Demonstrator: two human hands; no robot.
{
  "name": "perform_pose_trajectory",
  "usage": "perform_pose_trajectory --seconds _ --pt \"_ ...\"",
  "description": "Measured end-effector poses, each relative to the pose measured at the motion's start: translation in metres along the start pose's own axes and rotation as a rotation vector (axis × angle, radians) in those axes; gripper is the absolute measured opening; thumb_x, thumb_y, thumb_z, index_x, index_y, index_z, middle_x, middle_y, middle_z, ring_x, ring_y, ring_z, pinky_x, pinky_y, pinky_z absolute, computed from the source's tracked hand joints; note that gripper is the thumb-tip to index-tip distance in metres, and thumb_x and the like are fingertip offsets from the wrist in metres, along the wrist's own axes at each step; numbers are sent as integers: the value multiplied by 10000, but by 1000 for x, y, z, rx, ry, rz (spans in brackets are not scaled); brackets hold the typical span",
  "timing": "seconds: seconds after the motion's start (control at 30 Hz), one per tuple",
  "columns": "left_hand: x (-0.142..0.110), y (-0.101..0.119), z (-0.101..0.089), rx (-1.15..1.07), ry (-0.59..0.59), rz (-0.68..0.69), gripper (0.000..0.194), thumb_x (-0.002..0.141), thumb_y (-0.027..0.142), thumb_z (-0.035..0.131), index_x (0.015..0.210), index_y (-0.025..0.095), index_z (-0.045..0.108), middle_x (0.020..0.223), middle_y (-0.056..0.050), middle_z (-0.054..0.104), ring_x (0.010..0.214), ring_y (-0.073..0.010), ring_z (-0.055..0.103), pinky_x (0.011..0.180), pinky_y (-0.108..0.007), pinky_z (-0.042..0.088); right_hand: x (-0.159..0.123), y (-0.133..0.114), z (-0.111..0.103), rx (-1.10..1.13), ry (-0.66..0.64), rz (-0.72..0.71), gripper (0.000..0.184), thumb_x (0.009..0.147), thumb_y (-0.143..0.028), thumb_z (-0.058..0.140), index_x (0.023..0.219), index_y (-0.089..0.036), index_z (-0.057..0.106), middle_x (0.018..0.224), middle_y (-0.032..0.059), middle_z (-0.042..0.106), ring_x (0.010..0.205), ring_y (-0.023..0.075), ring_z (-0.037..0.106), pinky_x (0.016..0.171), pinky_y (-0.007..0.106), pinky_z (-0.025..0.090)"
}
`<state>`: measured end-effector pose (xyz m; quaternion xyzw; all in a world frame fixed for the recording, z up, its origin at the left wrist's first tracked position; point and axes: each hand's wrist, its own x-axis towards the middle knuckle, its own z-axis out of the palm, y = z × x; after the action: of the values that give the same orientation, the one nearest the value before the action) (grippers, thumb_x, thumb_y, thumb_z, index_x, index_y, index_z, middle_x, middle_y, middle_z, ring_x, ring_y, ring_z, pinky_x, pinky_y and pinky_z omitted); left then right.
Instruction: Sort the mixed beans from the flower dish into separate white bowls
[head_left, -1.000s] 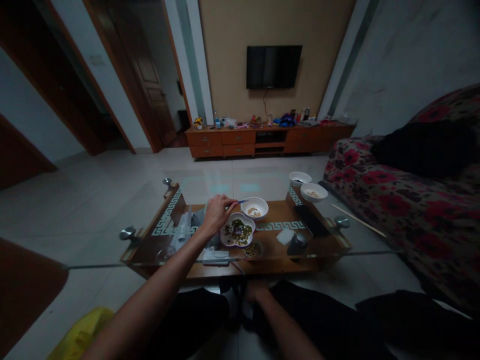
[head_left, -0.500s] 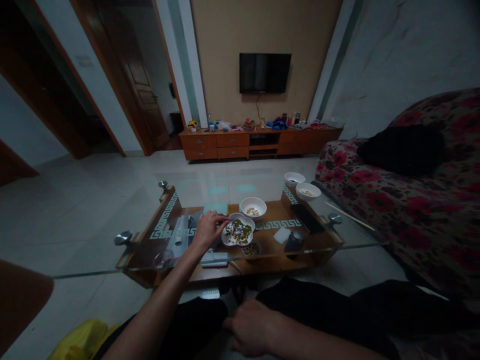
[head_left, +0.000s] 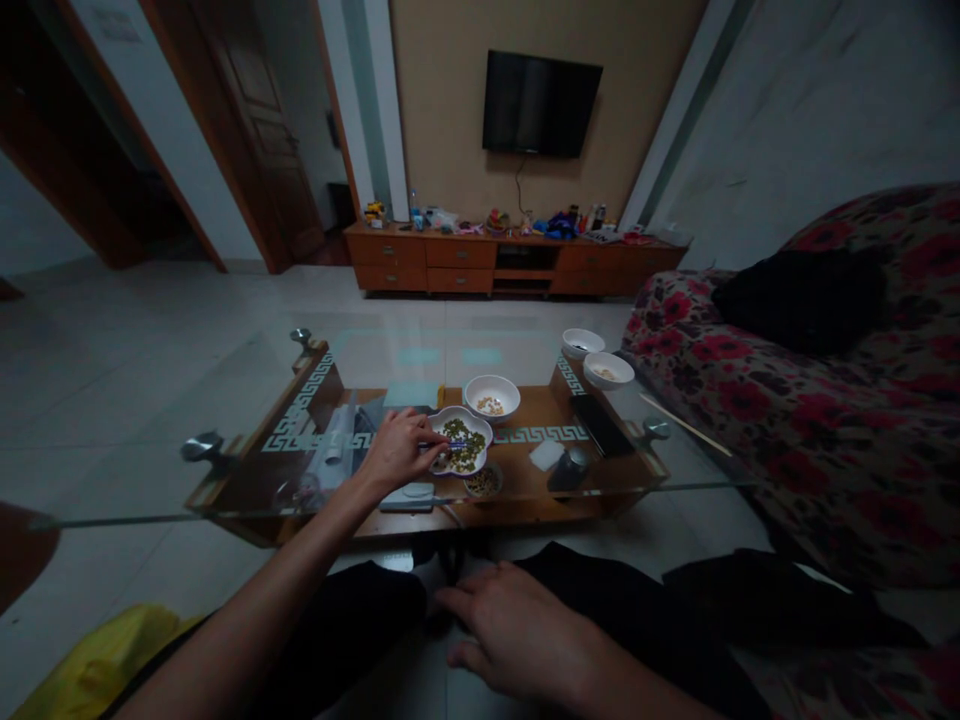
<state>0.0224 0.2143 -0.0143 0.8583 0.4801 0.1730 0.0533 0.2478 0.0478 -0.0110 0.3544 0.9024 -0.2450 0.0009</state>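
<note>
My left hand point(head_left: 401, 448) is closed around a thin bluish tool point(head_left: 454, 445), whose exact kind is too small to make out. The tool reaches over a white flower-shaped dish point(head_left: 487, 432) with green beans point(head_left: 463, 460) spread across its bottom. Just behind the dish is a round white bowl point(head_left: 492, 390) with some pale yellow pieces in it. My right hand point(head_left: 517, 625) hangs above my lap, thumb and fingers apart, holding nothing visible. A small container of mixed brownish bits point(head_left: 484, 481) shows close to the dish's near side.
Two more white bowls point(head_left: 608, 368) stand at the glass table's point(head_left: 247, 350) far right. A pair of chopsticks point(head_left: 686, 425) lies along its right side. A dark jar point(head_left: 570, 468) and a white piece point(head_left: 546, 456) are at right. A flowered sofa point(head_left: 697, 350) flanks the table.
My left hand and its tool have shifted further over the dish of green beans. The right hand has uncurled, its fingers now apart. The whole view has tilted slightly.
</note>
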Motion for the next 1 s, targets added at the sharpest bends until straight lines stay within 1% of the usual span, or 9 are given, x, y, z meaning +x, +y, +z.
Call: perform_pose_trajectory --seconds 0.17,0.27,0.37,0.57,0.67,0.77,0.87,0.93,1.0 --pt "1 -2 -6 -125 6 123 141 967 357 678 1022 306 797 937 -7 699 973 -213 553 885 -390 364 5 9 -10 -43 -76 186 390 953 -446 675 1264 -213 706 1193 129 772 1062 321 740 937 435 560" --pt "2 -6 -16 -152 -95 206 121 963 358 676 976 323 791 947 5 717 994 -216 565 900 -390 351 7 11 -9 -40 -72 181 405 956 -445 668 1291 -219 697 1185 129 773 1052 314 743 925 420 559" --pt "4 -11 -24 -39 -214 199 95 925 319 699 891 330 788 863 7 709 950 -225 557 866 -403 315 6 8 -6 -40 -83 154 408 961 -452 657 1297 -223 694 1179 130 772 1028 317 747 902 421 562" --pt "5 -20 -34 178 0 66 145 935 308 656 971 297 796 915 -31 696 943 -233 537 846 -414 300 6 6 -4 -31 -116 158 419 951 -460 686 1298 -225 701 1189 129 774 1043 340 750 906 459 583" --pt "-3 -23 -43 143 -18 84 131 928 335 666 927 306 793 891 -19 690 936 -227 546 850 -411 298 6 7 -5 -36 -130 169 443 946 -454 698 1331 -234 690 1215 129 769 1073 348 743 928 470 582" --pt "-10 -25 -47 43 -118 129 130 933 350 669 898 314 788 879 -6 683 894 -200 563 835 -392 304 6 7 -6 -39 -126 186 464 944 -457 703 1354 -242 680 1215 123 772 1091 346 738 940 461 574" --pt "-9 -24 -42 9 -202 153 97 923 315 694 901 315 789 906 -3 690 883 -185 570 835 -374 313 8 9 -9 -11 -94 137 372 960 -413 680 1286 -238 719 1143 99 793 1029 296 754 905 396 571" --pt "-6 -23 -37 78 -173 125 101 926 293 694 938 313 793 933 -13 693 906 -200 562 841 -377 315 13 15 -15 41 -11 74 295 983 -358 634 1236 -253 743 1087 64 802 987 244 756 880 340 562" --pt "-4 -22 -34 135 -88 88 130 950 301 665 986 306 790 953 -25 693 943 -220 553 843 -383 321 20 26 -22 76 161 54 310 1005 -314 582 1275 -259 726 1111 52 793 1001 214 745 891 318 553"
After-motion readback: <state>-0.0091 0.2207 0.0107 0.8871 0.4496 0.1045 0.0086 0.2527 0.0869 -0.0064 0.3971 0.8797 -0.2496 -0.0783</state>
